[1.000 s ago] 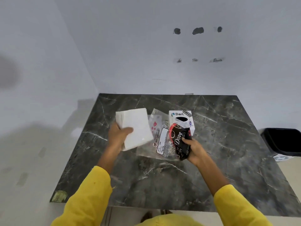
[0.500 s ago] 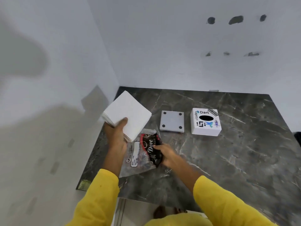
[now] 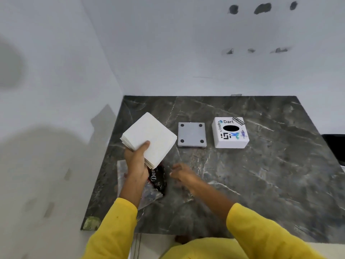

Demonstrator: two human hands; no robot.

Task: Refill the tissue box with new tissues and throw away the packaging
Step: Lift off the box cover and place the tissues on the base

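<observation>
My left hand (image 3: 137, 161) grips a thick stack of white tissues (image 3: 150, 138) above the left part of the dark marble table (image 3: 261, 174). Under that hand lies the empty clear packaging (image 3: 149, 195) with a black "Dove" wrapper (image 3: 157, 179) on it. Just right of the wrapper hovers my right hand (image 3: 182, 173), fingers loosely apart and holding nothing. The white tissue box (image 3: 231, 132), stickered, with a dark oval slot on top, stands further back to the right. Its grey square base plate (image 3: 192, 134) lies flat to the left of the box.
White walls close in the table on the left and at the back. A black bin (image 3: 336, 146) shows at the right edge beyond the table. A greenish scrap (image 3: 91, 222) sits at the table's front left corner.
My right hand has let go of the Dove wrapper and drawn away to its right. The packaging now lies on the table's left front. The view has swung left, so the box sits further right.
</observation>
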